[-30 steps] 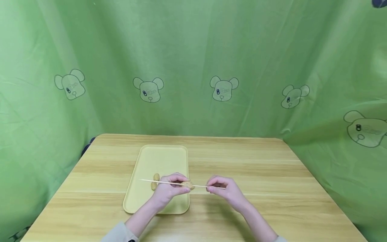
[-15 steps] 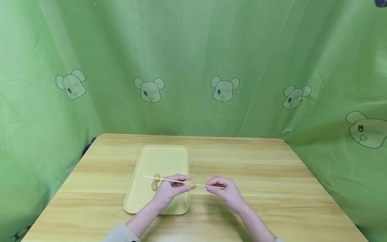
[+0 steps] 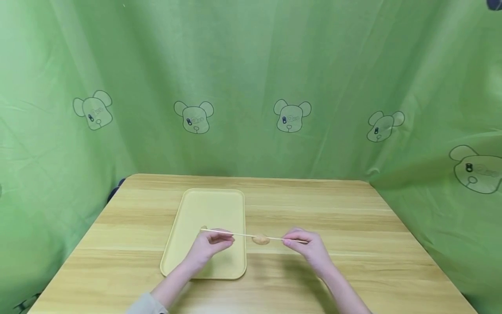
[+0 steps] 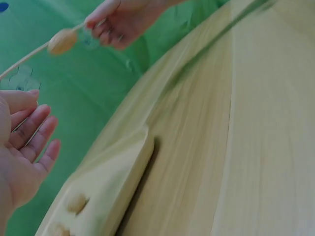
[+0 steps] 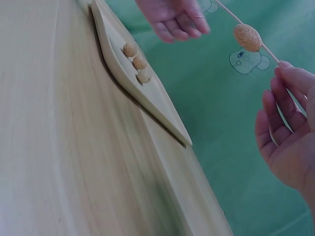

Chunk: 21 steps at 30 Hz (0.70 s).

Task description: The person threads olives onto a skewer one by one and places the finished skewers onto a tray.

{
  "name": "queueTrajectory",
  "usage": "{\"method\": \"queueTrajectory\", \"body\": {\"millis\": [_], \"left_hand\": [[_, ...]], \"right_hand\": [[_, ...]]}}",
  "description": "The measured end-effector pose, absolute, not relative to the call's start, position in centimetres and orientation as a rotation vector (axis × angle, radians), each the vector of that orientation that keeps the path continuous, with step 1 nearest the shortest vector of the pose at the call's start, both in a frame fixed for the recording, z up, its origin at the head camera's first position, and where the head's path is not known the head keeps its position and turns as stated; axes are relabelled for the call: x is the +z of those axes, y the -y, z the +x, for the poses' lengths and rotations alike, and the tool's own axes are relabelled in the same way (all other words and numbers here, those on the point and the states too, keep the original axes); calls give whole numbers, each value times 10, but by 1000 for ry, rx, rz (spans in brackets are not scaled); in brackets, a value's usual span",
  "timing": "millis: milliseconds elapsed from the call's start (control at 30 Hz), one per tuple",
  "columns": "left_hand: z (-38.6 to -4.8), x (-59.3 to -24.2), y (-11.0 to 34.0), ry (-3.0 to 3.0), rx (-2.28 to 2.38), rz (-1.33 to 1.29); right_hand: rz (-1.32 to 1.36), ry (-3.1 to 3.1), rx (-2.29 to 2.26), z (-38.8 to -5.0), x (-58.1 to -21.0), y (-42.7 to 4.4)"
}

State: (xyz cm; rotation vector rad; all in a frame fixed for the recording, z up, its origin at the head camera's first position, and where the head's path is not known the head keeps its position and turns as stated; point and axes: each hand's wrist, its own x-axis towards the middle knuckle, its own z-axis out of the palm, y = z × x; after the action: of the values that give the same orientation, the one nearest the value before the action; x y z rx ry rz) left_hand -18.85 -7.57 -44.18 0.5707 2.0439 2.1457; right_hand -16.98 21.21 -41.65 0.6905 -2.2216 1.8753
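Observation:
My right hand (image 3: 307,248) pinches a thin wooden skewer (image 3: 241,235) near its right end, thumb against fingertips. A light-brown, rough-skinned oval ball (image 5: 247,38) is threaded on the skewer, apart from both hands. To the ball's left, my left hand (image 3: 209,246) hovers above the tray (image 3: 211,205) with its fingers loosely extended, holding nothing; in the right wrist view a gap shows between it and the ball. On the tray lie three similar brown balls (image 5: 139,62), mostly hidden behind the left hand in the head view.
The pale yellow tray lies left of centre on a wood-grain table (image 3: 333,209). A green curtain (image 3: 243,65) printed with bear heads hangs behind the table and at its sides.
My left hand has let go of the ball and moved left. The right hand has moved right, carrying the skewer and ball with it.

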Motion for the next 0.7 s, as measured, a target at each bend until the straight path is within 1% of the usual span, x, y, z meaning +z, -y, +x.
{"method": "queueTrajectory", "body": {"millis": [333, 700], "left_hand": [[-202, -453, 117, -2313, 2094, 330], [-212, -471, 139, -2590, 1946, 113]], "right_hand": [[446, 2268, 1920, -168, -418, -222], [362, 2258, 1958, -170, -419, -222]]}}
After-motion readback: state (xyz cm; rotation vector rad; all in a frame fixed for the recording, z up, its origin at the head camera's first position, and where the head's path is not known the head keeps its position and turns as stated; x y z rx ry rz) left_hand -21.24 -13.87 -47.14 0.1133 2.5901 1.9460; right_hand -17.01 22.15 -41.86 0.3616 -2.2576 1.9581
